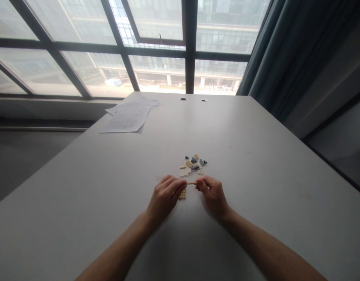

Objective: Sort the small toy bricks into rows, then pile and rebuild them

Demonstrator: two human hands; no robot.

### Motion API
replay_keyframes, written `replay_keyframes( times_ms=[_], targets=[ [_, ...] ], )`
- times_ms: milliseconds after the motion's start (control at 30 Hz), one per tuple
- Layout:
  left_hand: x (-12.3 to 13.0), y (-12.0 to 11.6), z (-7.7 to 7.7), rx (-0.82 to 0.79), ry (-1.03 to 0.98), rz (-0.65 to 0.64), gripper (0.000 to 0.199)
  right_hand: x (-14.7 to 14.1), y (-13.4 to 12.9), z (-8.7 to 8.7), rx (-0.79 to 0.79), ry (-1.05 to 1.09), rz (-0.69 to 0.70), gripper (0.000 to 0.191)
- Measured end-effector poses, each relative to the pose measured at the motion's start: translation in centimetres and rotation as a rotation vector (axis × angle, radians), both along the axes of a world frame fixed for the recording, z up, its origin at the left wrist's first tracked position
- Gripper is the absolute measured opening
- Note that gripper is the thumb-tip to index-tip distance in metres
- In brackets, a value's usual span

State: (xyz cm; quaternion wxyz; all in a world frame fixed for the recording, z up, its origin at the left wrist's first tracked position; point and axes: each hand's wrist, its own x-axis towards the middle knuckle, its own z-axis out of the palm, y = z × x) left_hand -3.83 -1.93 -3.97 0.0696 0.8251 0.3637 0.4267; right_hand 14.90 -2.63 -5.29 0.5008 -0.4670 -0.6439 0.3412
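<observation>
The left hand [166, 191] and the right hand [212, 193], both bare, come close together over a smooth white counter [256, 156], a thin tan studded plastic strip [191, 183] held crosswise between them. Fingers and thumb pinch the strip at each of its 2 ends, its short middle in plain view; whether other small parts sit inside either grip cannot be told. A tan studded plastic plate [182, 195] rests just on the near side of the strip, partly hidden by the left hand. Just beyond the hands lies a loose cluster of small tan, grey and dark plastic bricks [189, 164], a flat cream plastic piece with a stepped edge [185, 172] at its near side. Good handling here would seem to call for a light, even pinch at the 2 ends, with any pressure square to the studs rather than twisted, since so slim a part could flex or spring loose. Fingertips drawn slightly back would leave the studs easier to see. Printed white paper sheets [125, 117] lie well apart, toward the far left corner.
</observation>
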Motion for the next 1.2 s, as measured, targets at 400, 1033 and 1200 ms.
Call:
replay_keyframes(
  times_ms=[400,1033,1200],
  targets=[
    [0.09,-0.13,-0.2,0.01,-0.011,0.01,0.009,0.02,0.03,0.33,0.013,-0.027,-0.014,0.025],
    [0.29,-0.34,-0.33,0.033,-0.052,-0.079,0.01,-0.08,0.22,-0.4,-0.009,0.104,-0.037,0.012],
    [0.36,-0.43,-0.63,0.011,-0.034,-0.11,0.01,-0.12,0.17,-0.18,-0.022,0.144,-0.051,0.014]
  ],
)
